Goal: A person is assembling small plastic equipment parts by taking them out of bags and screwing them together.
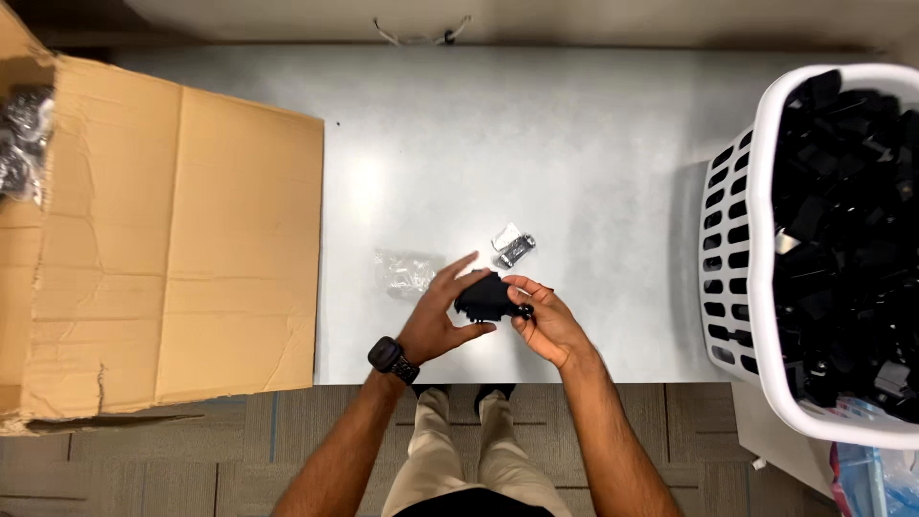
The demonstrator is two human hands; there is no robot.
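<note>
Your left hand (442, 314) and right hand (542, 322) meet over the near edge of the white table (536, 134), both closed around a small black plastic part (486, 297): the left cups it from the side with fingers half spread, the right pinches its right end between thumb and fingertips. Just beyond your hands lie two small things, an empty-looking clear plastic bag (404, 272) to the left and a smaller clear bag of metal hardware (512, 245) to the right, both near but not touching your fingers. A large cardboard box (172, 249) with its flap laid open covers the left of the table, and a white laundry basket (756, 278) heaped with black parts stands at the right, well apart from your hands. The part's shape is hard to make out, since your fingers cover much of it. The box's contents are cut off at the left edge. Grey carpet tiles (287, 431) show below the table, with your black watch (391, 358) on the left wrist.
</note>
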